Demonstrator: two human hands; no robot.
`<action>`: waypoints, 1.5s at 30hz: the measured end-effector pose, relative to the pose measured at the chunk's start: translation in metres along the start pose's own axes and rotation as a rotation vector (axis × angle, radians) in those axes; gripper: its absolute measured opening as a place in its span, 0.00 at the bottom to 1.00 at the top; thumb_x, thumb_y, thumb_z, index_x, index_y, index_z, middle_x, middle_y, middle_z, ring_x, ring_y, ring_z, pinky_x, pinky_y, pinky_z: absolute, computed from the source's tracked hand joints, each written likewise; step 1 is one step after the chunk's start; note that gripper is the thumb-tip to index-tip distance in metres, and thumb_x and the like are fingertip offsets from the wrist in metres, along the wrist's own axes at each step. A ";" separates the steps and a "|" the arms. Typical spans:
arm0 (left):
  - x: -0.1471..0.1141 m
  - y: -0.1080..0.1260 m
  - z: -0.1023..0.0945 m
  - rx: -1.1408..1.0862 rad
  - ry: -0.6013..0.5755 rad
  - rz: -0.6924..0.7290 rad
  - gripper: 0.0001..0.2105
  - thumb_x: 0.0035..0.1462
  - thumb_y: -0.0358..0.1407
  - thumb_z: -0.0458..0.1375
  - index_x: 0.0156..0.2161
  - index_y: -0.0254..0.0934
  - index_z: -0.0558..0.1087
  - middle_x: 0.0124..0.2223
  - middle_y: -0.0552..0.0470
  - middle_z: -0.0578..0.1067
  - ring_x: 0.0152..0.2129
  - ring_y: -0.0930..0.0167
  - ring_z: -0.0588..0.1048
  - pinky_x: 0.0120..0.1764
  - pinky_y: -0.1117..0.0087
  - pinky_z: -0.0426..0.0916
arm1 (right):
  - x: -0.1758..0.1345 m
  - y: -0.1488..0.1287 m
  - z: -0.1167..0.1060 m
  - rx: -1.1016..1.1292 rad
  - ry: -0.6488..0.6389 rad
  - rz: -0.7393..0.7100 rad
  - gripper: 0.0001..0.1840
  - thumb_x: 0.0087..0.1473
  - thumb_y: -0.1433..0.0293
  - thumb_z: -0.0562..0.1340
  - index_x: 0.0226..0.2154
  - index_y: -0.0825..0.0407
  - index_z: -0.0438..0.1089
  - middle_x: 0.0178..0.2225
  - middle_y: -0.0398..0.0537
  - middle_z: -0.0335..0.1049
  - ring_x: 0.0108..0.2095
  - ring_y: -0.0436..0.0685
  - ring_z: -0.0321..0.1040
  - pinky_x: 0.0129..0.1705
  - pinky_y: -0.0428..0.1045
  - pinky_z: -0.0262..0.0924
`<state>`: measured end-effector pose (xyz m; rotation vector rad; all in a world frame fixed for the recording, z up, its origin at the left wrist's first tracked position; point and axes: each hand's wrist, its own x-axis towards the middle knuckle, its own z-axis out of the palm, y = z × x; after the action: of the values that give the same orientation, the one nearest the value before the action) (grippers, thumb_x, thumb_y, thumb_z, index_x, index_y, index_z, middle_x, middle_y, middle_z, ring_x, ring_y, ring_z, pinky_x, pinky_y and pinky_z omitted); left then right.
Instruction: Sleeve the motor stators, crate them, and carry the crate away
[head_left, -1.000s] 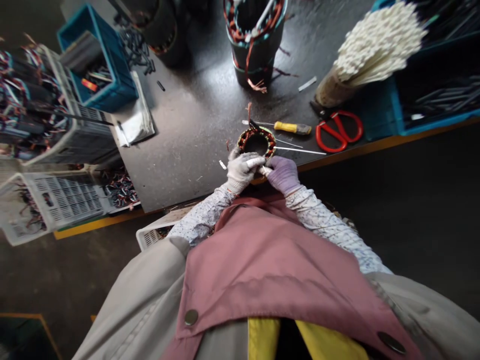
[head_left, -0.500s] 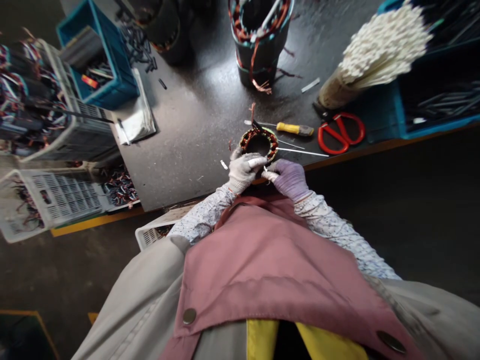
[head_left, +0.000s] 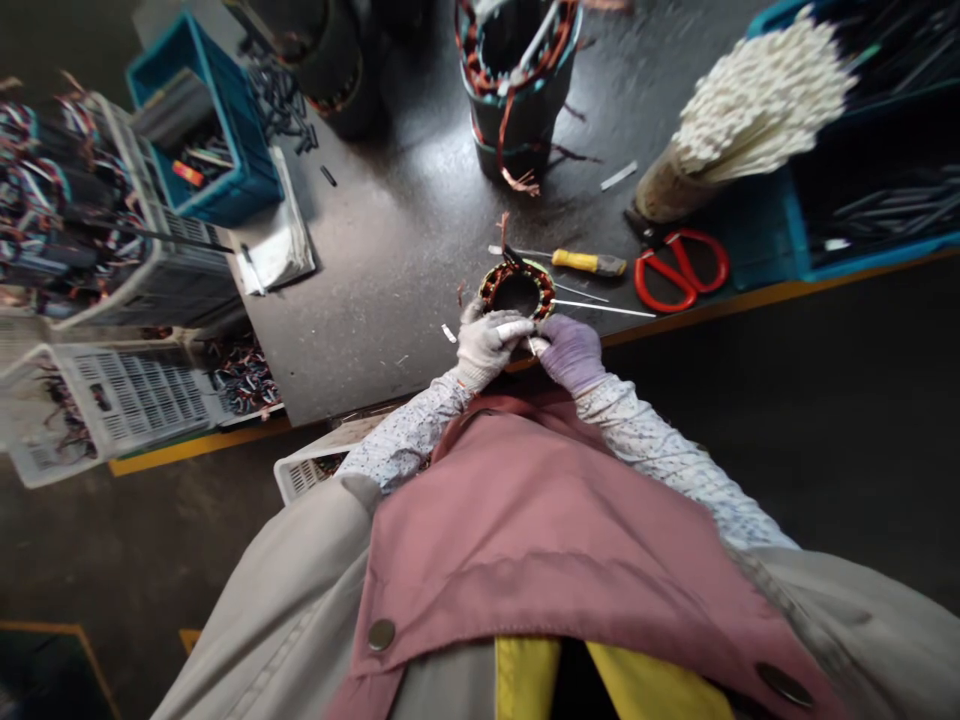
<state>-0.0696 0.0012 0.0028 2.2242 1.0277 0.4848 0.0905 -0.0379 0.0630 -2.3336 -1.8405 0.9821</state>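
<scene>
A ring-shaped motor stator (head_left: 551,288) with copper windings lies at the table's front edge, a dark-sleeved lead (head_left: 510,252) with bare copper strands rising from its far side. My left hand (head_left: 484,348), in a white glove, is closed on the stator's near left rim. Just right of it, my right hand (head_left: 574,352), in a purple glove, pinches at the near rim, its fingertips meeting the left ones. Something small and white is at those fingertips; what it is cannot be made out. A thin white stick (head_left: 604,308) reaches right from the ring.
A yellow-handled screwdriver (head_left: 589,262) and red-handled scissors (head_left: 681,270) lie beyond and to the right. Behind them stands a holder of white sticks (head_left: 757,100) beside blue bins (head_left: 799,225). A larger wound stator (head_left: 517,110) stands farther back. Crates (head_left: 142,395) and a blue box (head_left: 255,180) are left.
My right hand has moved slightly left and up, closing the gap to my left hand's fingertips. The stator and left hand have stayed about where they were; the view has shifted slightly.
</scene>
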 end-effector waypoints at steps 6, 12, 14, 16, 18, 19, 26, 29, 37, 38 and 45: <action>0.003 0.005 -0.006 0.020 -0.063 -0.065 0.10 0.61 0.36 0.58 0.45 0.45 0.78 0.47 0.52 0.81 0.47 0.69 0.77 0.64 0.54 0.51 | -0.023 -0.013 -0.011 -0.178 -0.040 -0.199 0.19 0.62 0.63 0.53 0.37 0.56 0.76 0.37 0.61 0.74 0.35 0.62 0.71 0.32 0.51 0.53; 0.008 0.005 -0.014 0.034 -0.107 -0.026 0.13 0.63 0.37 0.57 0.51 0.48 0.76 0.53 0.51 0.78 0.51 0.68 0.74 0.65 0.56 0.53 | -0.060 0.007 -0.011 0.117 -0.038 -0.296 0.14 0.56 0.62 0.57 0.26 0.51 0.71 0.31 0.56 0.74 0.35 0.61 0.71 0.37 0.54 0.62; 0.008 0.003 -0.017 0.060 -0.124 0.008 0.11 0.62 0.36 0.58 0.48 0.49 0.78 0.54 0.51 0.77 0.52 0.66 0.73 0.64 0.57 0.55 | -0.055 0.003 -0.014 0.392 0.149 -0.209 0.14 0.58 0.64 0.55 0.27 0.51 0.71 0.33 0.54 0.75 0.37 0.60 0.72 0.42 0.54 0.64; 0.008 0.001 -0.021 0.087 -0.149 0.038 0.10 0.62 0.36 0.59 0.45 0.47 0.80 0.51 0.51 0.79 0.51 0.66 0.74 0.63 0.58 0.58 | -0.041 -0.012 -0.016 0.625 0.218 -0.141 0.15 0.59 0.65 0.53 0.25 0.50 0.69 0.27 0.49 0.73 0.31 0.55 0.71 0.38 0.52 0.66; 0.008 0.001 -0.024 0.139 -0.178 0.052 0.09 0.61 0.35 0.59 0.44 0.45 0.80 0.47 0.50 0.81 0.49 0.65 0.75 0.62 0.57 0.61 | -0.022 -0.031 -0.017 0.810 0.179 -0.052 0.16 0.58 0.66 0.52 0.22 0.50 0.65 0.19 0.43 0.67 0.21 0.51 0.64 0.28 0.48 0.64; 0.009 0.001 -0.027 0.179 -0.197 0.055 0.10 0.61 0.35 0.58 0.45 0.44 0.80 0.46 0.49 0.81 0.49 0.64 0.75 0.60 0.56 0.63 | -0.012 -0.040 -0.019 0.886 0.167 0.001 0.16 0.58 0.65 0.52 0.21 0.51 0.64 0.18 0.42 0.65 0.18 0.50 0.61 0.25 0.47 0.62; 0.024 0.003 -0.070 0.546 -0.505 0.256 0.21 0.62 0.27 0.52 0.57 0.47 0.72 0.59 0.46 0.73 0.57 0.60 0.71 0.56 0.51 0.66 | 0.017 -0.004 -0.071 0.834 0.417 0.078 0.10 0.57 0.66 0.57 0.29 0.50 0.70 0.31 0.43 0.74 0.32 0.53 0.71 0.40 0.50 0.69; 0.039 0.002 -0.083 0.560 -0.678 0.303 0.21 0.61 0.27 0.54 0.56 0.49 0.72 0.53 0.49 0.78 0.50 0.65 0.75 0.45 0.66 0.73 | 0.020 0.054 -0.108 0.679 0.677 0.206 0.10 0.57 0.69 0.58 0.40 0.55 0.71 0.45 0.55 0.73 0.47 0.60 0.68 0.56 0.58 0.59; 0.030 0.027 -0.075 0.574 -0.553 0.194 0.18 0.62 0.34 0.56 0.58 0.43 0.72 0.57 0.42 0.74 0.53 0.57 0.72 0.50 0.55 0.71 | 0.055 0.099 -0.142 0.022 0.571 0.317 0.15 0.58 0.64 0.63 0.41 0.58 0.78 0.49 0.64 0.70 0.44 0.63 0.68 0.48 0.58 0.59; 0.030 0.025 -0.076 0.582 -0.531 0.211 0.18 0.63 0.32 0.55 0.57 0.42 0.72 0.58 0.42 0.73 0.55 0.57 0.71 0.52 0.54 0.69 | 0.055 0.100 -0.141 0.012 0.593 0.271 0.15 0.58 0.65 0.63 0.41 0.59 0.78 0.49 0.64 0.70 0.45 0.63 0.69 0.48 0.57 0.59; 0.032 -0.014 -0.070 0.323 -0.545 0.265 0.14 0.62 0.33 0.57 0.51 0.47 0.77 0.47 0.50 0.80 0.48 0.67 0.74 0.48 0.66 0.71 | 0.067 0.111 -0.154 0.447 1.157 -0.055 0.07 0.52 0.69 0.63 0.29 0.56 0.74 0.31 0.46 0.76 0.36 0.54 0.73 0.43 0.54 0.60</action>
<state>-0.0964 0.0603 0.0470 2.5814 0.5523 -0.1985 0.2675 0.0423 0.1142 -1.8483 -1.0421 -0.0627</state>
